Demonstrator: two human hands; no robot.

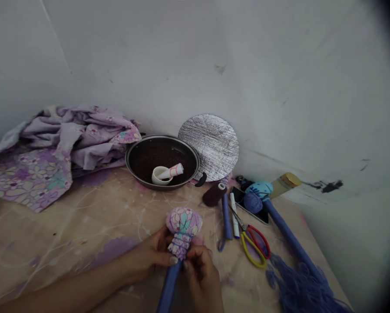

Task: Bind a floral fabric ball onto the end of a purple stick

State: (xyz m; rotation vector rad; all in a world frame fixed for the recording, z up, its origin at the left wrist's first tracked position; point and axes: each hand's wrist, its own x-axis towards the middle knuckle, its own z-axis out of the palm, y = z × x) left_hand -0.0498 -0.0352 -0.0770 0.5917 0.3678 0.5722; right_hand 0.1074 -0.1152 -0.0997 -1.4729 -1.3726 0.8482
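A cloth-headed stick (183,221) is upright in front of me, its padded round head covered in purple floral fabric. Blue yarn is wound round the gathered cloth at its neck, above a blue-wrapped handle (169,289). My left hand (152,254) grips the neck from the left, thumb across the lower edge of the cloth. On the other side, my right hand (201,274) is closed, fingertips pinching at the bottom of the gathered cloth where it meets the handle. Whether yarn is between those fingertips I cannot tell.
Rumpled floral fabric (84,143) lies back left, beside a dark pan (143,152) with a small white cup (156,177) in it. A silver disc (211,145) leans on the wall. Right are a thread spool (213,195), marker (234,215), scissors (252,250) and loose blue yarn (304,282).
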